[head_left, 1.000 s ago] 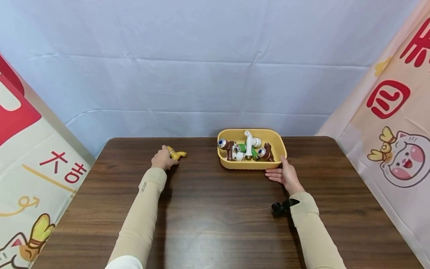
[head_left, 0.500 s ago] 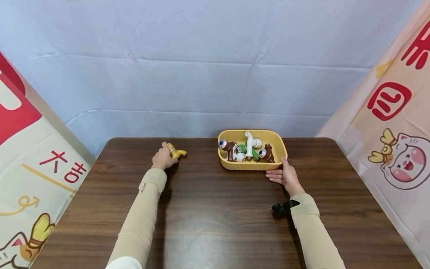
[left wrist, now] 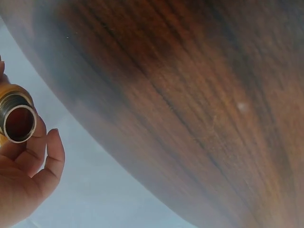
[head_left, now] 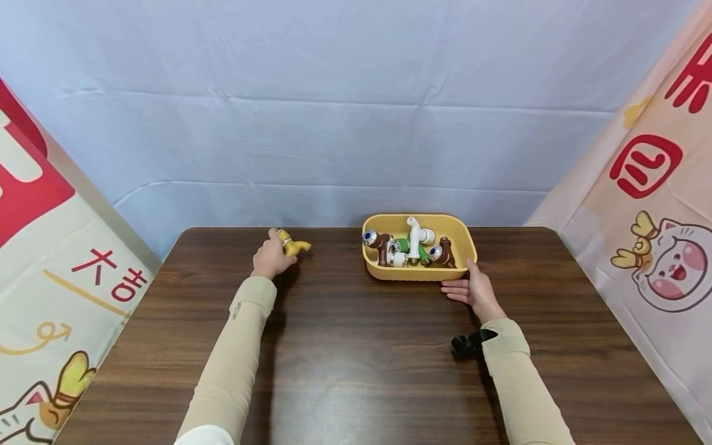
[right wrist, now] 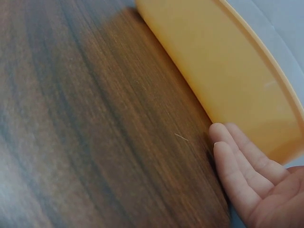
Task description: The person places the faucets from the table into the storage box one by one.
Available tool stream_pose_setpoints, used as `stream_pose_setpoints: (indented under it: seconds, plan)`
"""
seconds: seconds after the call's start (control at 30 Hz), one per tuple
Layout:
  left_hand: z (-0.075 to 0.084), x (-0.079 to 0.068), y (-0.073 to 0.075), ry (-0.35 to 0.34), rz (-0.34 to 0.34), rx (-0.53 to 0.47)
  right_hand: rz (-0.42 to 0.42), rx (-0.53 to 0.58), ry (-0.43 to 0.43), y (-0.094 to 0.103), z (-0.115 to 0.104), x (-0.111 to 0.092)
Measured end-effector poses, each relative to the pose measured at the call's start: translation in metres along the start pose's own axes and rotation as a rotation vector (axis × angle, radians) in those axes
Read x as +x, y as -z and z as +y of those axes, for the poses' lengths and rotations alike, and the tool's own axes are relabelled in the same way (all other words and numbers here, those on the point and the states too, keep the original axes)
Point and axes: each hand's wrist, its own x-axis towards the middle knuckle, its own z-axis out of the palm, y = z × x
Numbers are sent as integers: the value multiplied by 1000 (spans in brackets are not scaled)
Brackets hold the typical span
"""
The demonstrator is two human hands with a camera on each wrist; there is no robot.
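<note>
My left hand [head_left: 271,256] grips a yellow faucet [head_left: 296,247] near the back left of the table, its spout pointing right. In the left wrist view the faucet's round threaded inlet [left wrist: 20,122] faces the camera, with fingers curled about the body. A yellow plastic bin [head_left: 411,273] stands at the back, right of centre. Against its front right corner rests my right hand [head_left: 477,290], fingers nearly straight along the lower wall and thumb up by the rim. Inside the bin lie a white faucet [head_left: 414,241], brown faucets [head_left: 381,247] and a partly covered green faucet [head_left: 400,245].
The brown wood-grain table [head_left: 345,346] ends at a pale cloth backdrop [head_left: 334,142]. Printed cloths hang on the left [head_left: 105,296] and right [head_left: 589,241]. A black strap device [head_left: 471,343] sits at the right wrist.
The yellow faucet in my left hand has shifted slightly away from me, its inlet end tipping up toward the back. The right hand and the bin look almost unchanged.
</note>
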Motion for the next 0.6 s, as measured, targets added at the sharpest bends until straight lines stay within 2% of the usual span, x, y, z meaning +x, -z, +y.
stream_pose_setpoints:
  seconds: [0.23,0.5,0.6]
  plan:
    - [6,-2,3,-30,32,7,1,-2,7,-1,-1,-1]
    - [27,-4,11,-100,90,-18,14,-19,12,-1,2,-1]
    - [33,-5,13,-107,96,-31,18,-14,13,-1,3,-1]
